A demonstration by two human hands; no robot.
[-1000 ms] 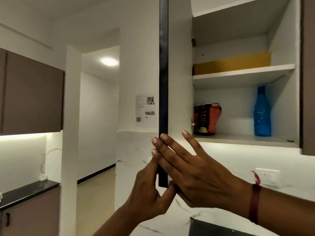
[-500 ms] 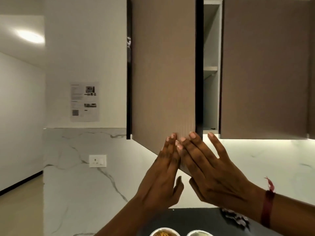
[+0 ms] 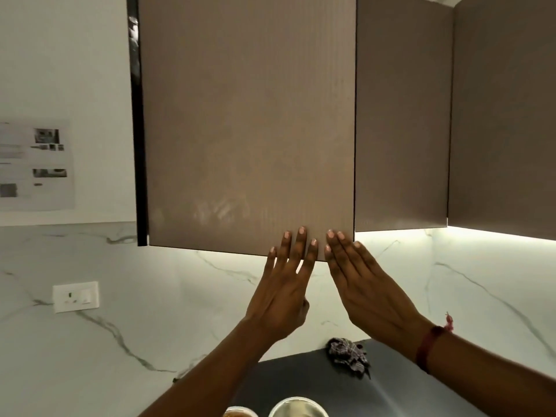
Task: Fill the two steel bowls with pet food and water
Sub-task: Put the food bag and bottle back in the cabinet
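Note:
My left hand and my right hand lie flat, fingers spread, against the lower right corner of a brown wall-cabinet door. The door sits almost flush with the cabinet front. Neither hand holds anything. At the bottom edge of the view two steel bowls show in part on the dark counter: the left bowl holds brownish pet food, and the right bowl shows a pale inside whose contents I cannot tell. The food bag and water bottle are hidden behind the door.
A dark counter runs below with a crumpled checked cloth near the wall. A white socket plate sits on the marble backsplash at left. A printed sheet hangs on the white wall. More brown cabinet doors continue to the right.
The cabinet door has swung from wide open to nearly closed, hiding the food bag and blue bottle. Both hands went from its edge to flat on its front. The view turned right and down.

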